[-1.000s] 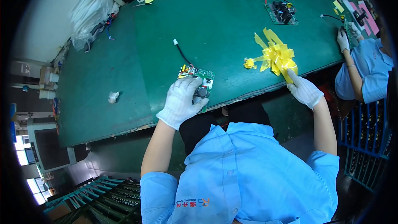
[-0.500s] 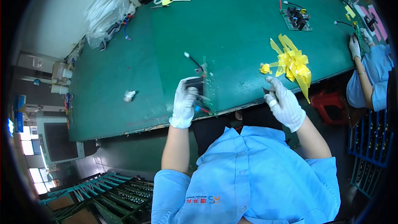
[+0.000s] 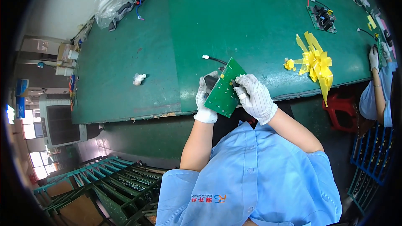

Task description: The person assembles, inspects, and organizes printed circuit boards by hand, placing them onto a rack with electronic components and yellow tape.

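My gloved left hand (image 3: 207, 100) is closed on a green circuit board (image 3: 224, 94) by its left edge, near the front edge of the table. The board is tilted with its solder side showing. Dark components stick out behind it, partly hidden by my fingers, and a black lead with a white plug (image 3: 206, 57) reaches out at the top left. My gloved right hand (image 3: 255, 100) is at the board's right side, fingers pinched around a small dark pointed piece (image 3: 234, 83) against its face. Most of that piece is covered by my fingers, so its kind does not show.
Strips of yellow tape (image 3: 318, 62) lie bunched on the green table (image 3: 138, 50) to the right. Another circuit board (image 3: 322, 18) rests beyond them. A white crumpled scrap (image 3: 138, 79) is at left. A co-worker's gloved hand (image 3: 374, 58) holds a board at far right, near a red stool (image 3: 341, 111).
The board in my left hand has been turned to show its solder side. My right hand has moved left from beside the yellow tape to the board. The whole view has shifted.
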### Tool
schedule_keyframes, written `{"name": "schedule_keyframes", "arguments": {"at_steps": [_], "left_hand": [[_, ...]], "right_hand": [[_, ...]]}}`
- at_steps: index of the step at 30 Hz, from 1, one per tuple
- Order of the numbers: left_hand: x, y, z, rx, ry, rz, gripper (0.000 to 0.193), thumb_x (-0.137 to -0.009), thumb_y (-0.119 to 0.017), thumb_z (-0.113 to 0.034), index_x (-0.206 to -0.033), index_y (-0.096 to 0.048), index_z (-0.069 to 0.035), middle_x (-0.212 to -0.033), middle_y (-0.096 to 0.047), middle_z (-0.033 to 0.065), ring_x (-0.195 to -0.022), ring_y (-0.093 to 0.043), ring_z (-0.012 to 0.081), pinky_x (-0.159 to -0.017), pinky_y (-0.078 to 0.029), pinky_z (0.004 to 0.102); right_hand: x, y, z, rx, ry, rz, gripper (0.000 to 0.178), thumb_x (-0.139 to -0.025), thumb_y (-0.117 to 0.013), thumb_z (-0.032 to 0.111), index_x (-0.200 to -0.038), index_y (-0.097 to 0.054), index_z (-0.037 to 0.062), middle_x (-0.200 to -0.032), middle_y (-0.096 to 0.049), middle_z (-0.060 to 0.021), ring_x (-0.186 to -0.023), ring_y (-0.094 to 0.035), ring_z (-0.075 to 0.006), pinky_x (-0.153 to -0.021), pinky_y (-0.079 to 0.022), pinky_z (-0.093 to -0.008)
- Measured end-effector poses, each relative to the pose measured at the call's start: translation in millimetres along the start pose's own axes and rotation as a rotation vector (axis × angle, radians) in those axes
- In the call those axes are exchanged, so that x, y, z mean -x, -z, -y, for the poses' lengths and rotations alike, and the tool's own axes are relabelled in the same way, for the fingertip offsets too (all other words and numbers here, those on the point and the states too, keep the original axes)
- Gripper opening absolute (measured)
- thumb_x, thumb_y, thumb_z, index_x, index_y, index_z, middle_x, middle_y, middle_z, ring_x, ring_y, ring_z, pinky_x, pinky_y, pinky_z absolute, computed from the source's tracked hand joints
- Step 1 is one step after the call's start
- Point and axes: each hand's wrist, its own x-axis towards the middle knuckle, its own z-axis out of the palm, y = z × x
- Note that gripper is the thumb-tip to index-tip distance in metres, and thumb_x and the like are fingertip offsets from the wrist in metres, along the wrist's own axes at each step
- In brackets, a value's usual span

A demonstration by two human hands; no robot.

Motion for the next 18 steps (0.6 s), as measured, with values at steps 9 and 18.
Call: {"name": "schedule_keyframes", "arguments": {"at_steps": [9,18], "left_hand": [[-6.6,-12.4,-23.0,-0.237,-0.091,0.071,0.057,-0.102,-0.049,-0.041,-0.139,-0.044,0.002,-0.132,-0.055,0.0170,-0.119,-0.057,0.0266,-0.102,-0.048,0.0397],[-14.0,-4.3,-15.7,-0.285,-0.096,-0.023,0.048,-0.101,-0.042,-0.028,-0.138,-0.045,0.003,-0.133,-0.054,0.0164,-0.120,-0.056,0.0245,-0.103,-0.048,0.0366]], "right_hand": [[10.1,-10.2,-7.5,-0.024,-0.026,0.033,0.021,-0.085,-0.064,0.003,-0.105,-0.059,0.0040,-0.093,-0.064,-0.0130,-0.083,-0.064,-0.0340,-0.069,-0.053,-0.0398],[-5.6,-7.3,-1.7,0.125,0.045,0.060,0.017,-0.086,-0.066,0.009,-0.102,-0.061,0.0060,-0.090,-0.062,-0.0113,-0.077,-0.064,-0.0324,-0.063,-0.052,-0.0409]]}}
